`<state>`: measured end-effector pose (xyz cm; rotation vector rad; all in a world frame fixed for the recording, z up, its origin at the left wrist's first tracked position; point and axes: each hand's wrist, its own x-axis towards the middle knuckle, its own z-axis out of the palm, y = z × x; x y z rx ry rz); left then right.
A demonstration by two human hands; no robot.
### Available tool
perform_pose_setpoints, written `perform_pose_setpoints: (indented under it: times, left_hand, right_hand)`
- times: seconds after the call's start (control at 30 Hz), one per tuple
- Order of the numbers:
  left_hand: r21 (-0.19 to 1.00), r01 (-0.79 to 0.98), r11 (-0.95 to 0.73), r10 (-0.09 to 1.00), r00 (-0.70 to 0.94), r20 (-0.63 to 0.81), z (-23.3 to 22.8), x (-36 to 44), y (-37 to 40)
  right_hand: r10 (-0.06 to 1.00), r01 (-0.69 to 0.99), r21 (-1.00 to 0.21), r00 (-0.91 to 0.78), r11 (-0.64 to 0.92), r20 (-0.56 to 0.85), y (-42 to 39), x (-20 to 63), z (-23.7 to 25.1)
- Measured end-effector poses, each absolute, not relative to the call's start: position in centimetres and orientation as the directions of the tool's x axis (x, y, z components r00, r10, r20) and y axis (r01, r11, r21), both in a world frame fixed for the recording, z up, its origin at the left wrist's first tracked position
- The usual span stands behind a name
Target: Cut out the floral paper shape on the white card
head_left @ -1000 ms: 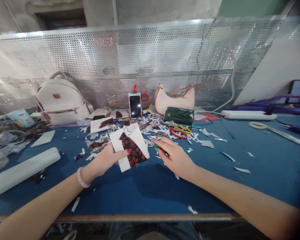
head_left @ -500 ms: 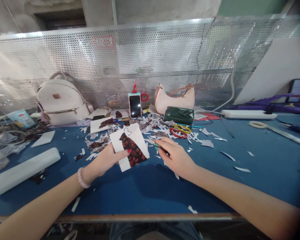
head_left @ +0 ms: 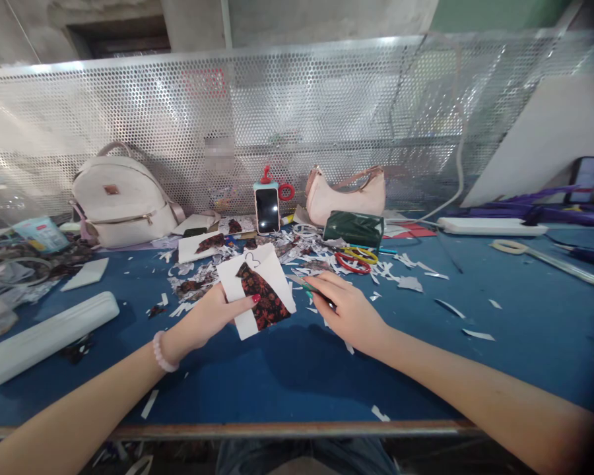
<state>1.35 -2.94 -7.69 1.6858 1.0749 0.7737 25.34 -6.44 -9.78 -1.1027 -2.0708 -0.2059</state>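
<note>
In my left hand (head_left: 216,315) is a white paper card (head_left: 276,274), gripped at its left edge with the thumb on top. A dark piece of fabric (head_left: 266,298) with red flower print lies on the card, and a small outline is drawn near the card's top. My right hand (head_left: 345,309) is closed around scissors (head_left: 297,280) just right of the card; the pointed metal end faces left, and fingers hide most of the handles. The scissors' tip and the card's right edge look close, but whether they touch I cannot tell.
Paper and fabric scraps (head_left: 297,247) are heaped behind my hands, with red and yellow handles (head_left: 354,262) among them. Behind stand a phone (head_left: 267,210), a pale backpack (head_left: 123,194), a handbag (head_left: 344,201) and a dark green pouch (head_left: 354,227). White bars (head_left: 54,336) lie left and far right.
</note>
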Motion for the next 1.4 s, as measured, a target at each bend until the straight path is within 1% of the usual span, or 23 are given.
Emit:
perform_pose_setpoints:
  times: [0.5,0.7,0.87,0.97,1.07,1.23,1.3,1.4]
  left_hand:
    - [0.925,0.346,-0.155,0.924,0.382,0.011,-7.7,1.4,-3.1]
    - [0.92,0.333,-0.206,0.916,0.397,0.061,-7.4,1.6,-3.2]
    - [0.892,0.416,-0.176,0.935,0.354,0.02,-7.5,1.7,-3.1]
    - [0.905,0.381,-0.19,0.93,0.366,0.041,-7.6,1.8,-3.1]
    - [0.905,0.384,-0.184,0.927,0.373,0.03,-7.7,1.8,-3.0]
    - [0.875,0.405,-0.266,0.913,0.396,0.094,-7.7,1.8,-2.8]
    - [0.866,0.401,-0.3,0.899,0.421,0.117,-7.6,1.9,-2.9]
    - [0.856,0.391,-0.338,0.875,0.466,0.133,-7.5,2.0,-3.1]
  right_hand:
    - [0.619,0.765,-0.165,-0.353,0.623,0.701,-6.3,25.4,-10.1]
    - [0.635,0.769,-0.166,-0.362,0.617,0.683,-6.3,25.4,-10.2]
    - [0.646,0.772,-0.169,-0.366,0.612,0.67,-6.1,25.4,-10.5]
    - [0.643,0.77,-0.165,-0.37,0.616,0.671,-6.2,25.4,-10.5]
    - [0.635,0.756,-0.144,-0.411,0.638,0.654,-6.6,25.2,-10.2]
    - [0.635,0.73,-0.113,-0.495,0.674,0.593,-7.6,24.5,-9.7]
    - [0.638,0.731,-0.118,-0.491,0.672,0.594,-7.7,24.5,-9.7]
    - [0.656,0.755,-0.143,-0.439,0.64,0.615,-7.4,24.8,-9.8]
